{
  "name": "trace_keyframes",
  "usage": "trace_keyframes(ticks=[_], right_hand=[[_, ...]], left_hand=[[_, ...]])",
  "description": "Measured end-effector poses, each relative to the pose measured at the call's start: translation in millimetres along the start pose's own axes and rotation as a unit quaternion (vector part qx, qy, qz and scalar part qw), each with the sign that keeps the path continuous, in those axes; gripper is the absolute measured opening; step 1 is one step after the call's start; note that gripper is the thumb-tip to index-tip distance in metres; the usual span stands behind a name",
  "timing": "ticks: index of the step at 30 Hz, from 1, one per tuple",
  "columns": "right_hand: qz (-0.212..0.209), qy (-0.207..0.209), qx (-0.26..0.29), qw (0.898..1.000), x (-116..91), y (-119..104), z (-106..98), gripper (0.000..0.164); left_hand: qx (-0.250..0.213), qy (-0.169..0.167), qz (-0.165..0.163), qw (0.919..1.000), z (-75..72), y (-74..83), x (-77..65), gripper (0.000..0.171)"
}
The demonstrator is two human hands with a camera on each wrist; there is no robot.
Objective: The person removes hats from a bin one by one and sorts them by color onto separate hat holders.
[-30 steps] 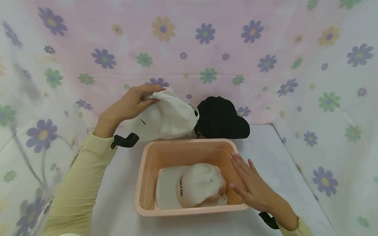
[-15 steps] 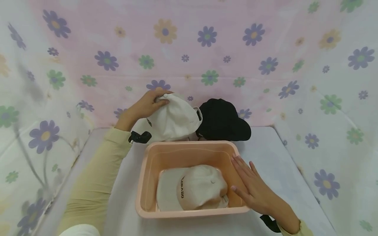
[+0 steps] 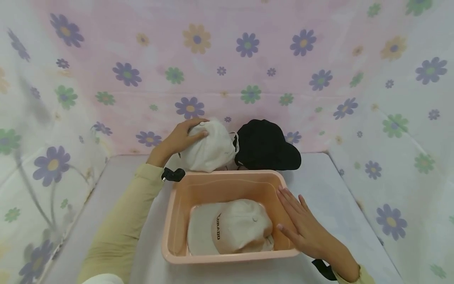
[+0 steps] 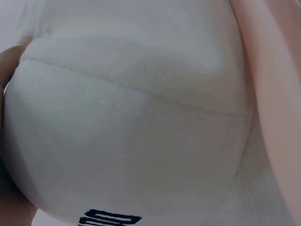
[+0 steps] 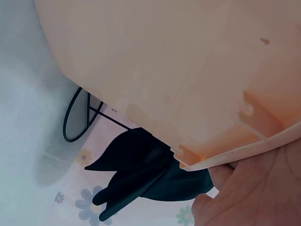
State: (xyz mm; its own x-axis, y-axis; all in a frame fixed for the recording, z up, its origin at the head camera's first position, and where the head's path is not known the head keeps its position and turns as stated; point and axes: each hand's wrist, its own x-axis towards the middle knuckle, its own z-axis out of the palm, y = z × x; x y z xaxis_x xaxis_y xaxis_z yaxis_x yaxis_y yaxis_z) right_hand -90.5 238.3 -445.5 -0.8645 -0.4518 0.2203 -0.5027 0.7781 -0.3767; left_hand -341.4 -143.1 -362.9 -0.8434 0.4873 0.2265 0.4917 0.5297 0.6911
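My left hand [image 3: 181,138] holds the crown of a white cap [image 3: 213,148] from above, thumb on the near side and fingers over its top. In the left wrist view, the white cap [image 4: 127,122] fills the picture, with dark lettering at the bottom. My right hand [image 3: 301,225] lies with fairly straight fingers on the right rim of a peach plastic basin [image 3: 227,258]. Inside it a cream cap [image 3: 244,225] with dark lettering rests, brim to the left. Seen from the right wrist, the palm [image 5: 254,188] is beside the basin's rim [image 5: 244,153].
A black cap [image 3: 266,146] sits beside the white one, behind the basin. In the right wrist view, a black wire stand [image 5: 77,115] shows near the black cap [image 5: 155,169]. A flowered cloth [image 3: 227,51] encloses the white table [image 3: 333,189] at back and sides.
My left hand has moved right and down with the white cap, which is now lower and closer beside the black cap. The right hand stays on the basin.
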Motion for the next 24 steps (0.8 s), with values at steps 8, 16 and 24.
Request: trace_keyframes(ticks=[8, 16, 24], right_hand=[[0.009, -0.006, 0.006, 1.0, 0.0, -0.6, 0.3, 0.074], [0.009, -0.005, 0.006, 1.0, -2.0, 0.2, 0.7, 0.074], [0.001, -0.002, 0.015, 1.0, -2.4, 0.7, 0.6, 0.075]], left_hand=[[0.042, -0.027, 0.03, 0.9983, 3.1, -5.9, -2.0, 0.063], [0.113, -0.036, 0.051, 0.9916, 5.7, -1.9, -6.9, 0.074], [0.146, -0.044, 0.011, 0.9883, 9.7, -3.2, -13.2, 0.083]])
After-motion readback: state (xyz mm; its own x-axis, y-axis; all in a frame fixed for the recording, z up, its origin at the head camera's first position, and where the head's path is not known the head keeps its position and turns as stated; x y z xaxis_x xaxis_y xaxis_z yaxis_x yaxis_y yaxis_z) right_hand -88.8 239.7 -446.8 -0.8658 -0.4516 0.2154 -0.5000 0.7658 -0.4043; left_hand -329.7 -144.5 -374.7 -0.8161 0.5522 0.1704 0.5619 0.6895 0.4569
